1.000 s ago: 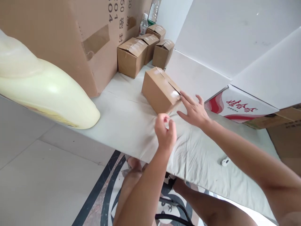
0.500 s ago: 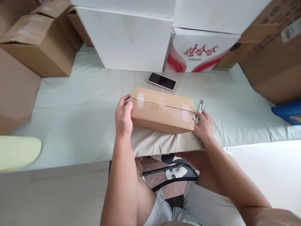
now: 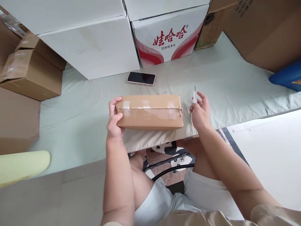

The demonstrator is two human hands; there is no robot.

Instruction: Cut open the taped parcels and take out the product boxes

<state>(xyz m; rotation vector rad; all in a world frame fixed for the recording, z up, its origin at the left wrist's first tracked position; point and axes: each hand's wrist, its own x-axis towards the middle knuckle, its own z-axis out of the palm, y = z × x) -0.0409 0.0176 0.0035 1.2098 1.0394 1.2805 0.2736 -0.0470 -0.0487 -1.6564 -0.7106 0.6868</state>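
We have the taped carton (image 3: 150,117) lying near the front edge of the worktop (image 3: 75,135). Our left hand (image 3: 115,119) clasps its left end, thumb nearer us, fingers at the far corner, forearm pointing ahead. Our right hand (image 3: 200,111), just beside the right end, pinches a white cutter (image 3: 194,97), forearm slanting inward.

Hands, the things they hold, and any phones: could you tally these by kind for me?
Left hand and right hand: 2
Carton held at one end: 1
White cutter in hand: 1
Phone: 1
Total: 5
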